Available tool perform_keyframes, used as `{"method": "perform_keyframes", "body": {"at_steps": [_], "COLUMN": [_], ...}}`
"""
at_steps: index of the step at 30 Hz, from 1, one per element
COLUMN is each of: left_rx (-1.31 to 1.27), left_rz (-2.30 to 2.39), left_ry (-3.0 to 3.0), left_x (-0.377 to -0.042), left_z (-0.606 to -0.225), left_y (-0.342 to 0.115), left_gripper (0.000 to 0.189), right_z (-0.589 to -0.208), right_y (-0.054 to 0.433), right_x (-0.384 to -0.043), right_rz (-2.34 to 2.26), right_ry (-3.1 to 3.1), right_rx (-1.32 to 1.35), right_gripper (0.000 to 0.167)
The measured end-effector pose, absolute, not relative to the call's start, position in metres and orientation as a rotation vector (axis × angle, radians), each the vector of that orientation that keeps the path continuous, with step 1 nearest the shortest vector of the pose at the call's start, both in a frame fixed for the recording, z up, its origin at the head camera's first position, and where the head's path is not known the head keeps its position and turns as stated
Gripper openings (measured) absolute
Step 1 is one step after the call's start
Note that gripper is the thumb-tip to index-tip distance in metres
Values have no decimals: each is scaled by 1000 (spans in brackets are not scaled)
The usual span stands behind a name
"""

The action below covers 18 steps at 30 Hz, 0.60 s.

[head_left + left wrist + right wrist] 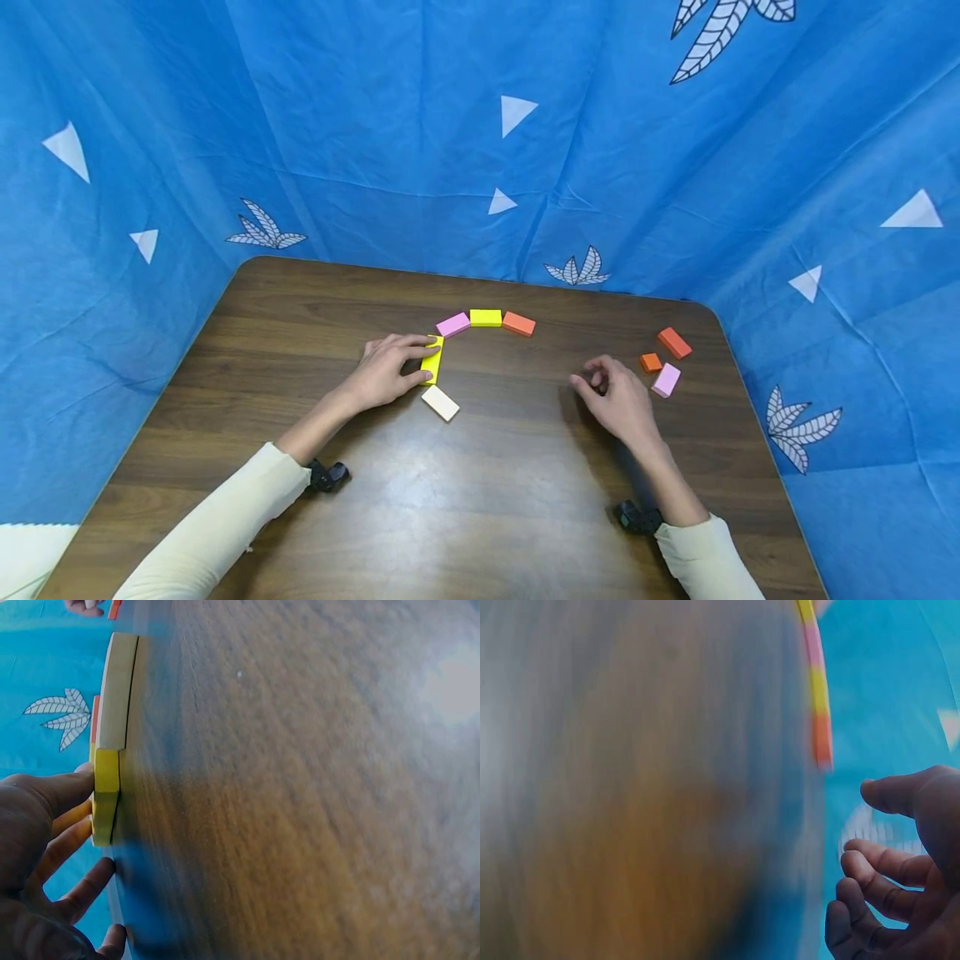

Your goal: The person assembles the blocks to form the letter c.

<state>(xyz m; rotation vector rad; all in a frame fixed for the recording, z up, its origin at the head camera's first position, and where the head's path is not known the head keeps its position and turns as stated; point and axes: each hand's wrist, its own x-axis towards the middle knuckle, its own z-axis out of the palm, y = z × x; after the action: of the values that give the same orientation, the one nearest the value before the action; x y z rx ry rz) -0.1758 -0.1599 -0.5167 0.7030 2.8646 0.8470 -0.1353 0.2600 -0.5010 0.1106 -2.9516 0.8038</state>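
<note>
My left hand [384,372] holds a yellow block [432,363] flat on the table, thumb at its near end and fingertips at its far end. In the left wrist view the thumb and fingers meet the yellow block [106,780]. A cream block [440,403] lies just below that yellow block. Beyond it, a pink block [453,325], another yellow block [486,317] and an orange-red block [519,324] form a curved row. My right hand [618,400] hovers over the table with loosely bent fingers, holding nothing. The right wrist view shows a gap between thumb and fingers.
To the right of my right hand lie a red-orange block [675,342], a small orange block [651,362] and a pink block [666,380]. A blue curtain [420,150] with white triangles and leaves surrounds the wooden table [480,500] at the back and sides.
</note>
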Motion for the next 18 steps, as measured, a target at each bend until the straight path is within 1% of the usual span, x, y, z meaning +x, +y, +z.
{"method": "perform_keyframes", "body": {"at_steps": [5,9,11,16,18], "left_rx": [704,699,698,697,698], "left_rz": [851,867,868,863,857], "left_ry": [2865,2867,2869,2865,2862], "left_x": [-175,-175,-175,-175,-176], "left_z": [-516,-516,-516,-516,-516], "left_y": [-160,-159,-159,-160,-160], "left_gripper": [54,53,53,53,53], "right_z": [-493,-492,-494,-501,-503], "right_y": [320,354,364,377,377], "right_x": [-138,-138,-138,-140,-140], "right_rz": [876,883,879,918,920], "right_ry": [-2915,-2894,-2890,-2923,-2940], "right_rx": [-108,-297,-383,-534,-548], "right_gripper": [47,54,61,85,89]}}
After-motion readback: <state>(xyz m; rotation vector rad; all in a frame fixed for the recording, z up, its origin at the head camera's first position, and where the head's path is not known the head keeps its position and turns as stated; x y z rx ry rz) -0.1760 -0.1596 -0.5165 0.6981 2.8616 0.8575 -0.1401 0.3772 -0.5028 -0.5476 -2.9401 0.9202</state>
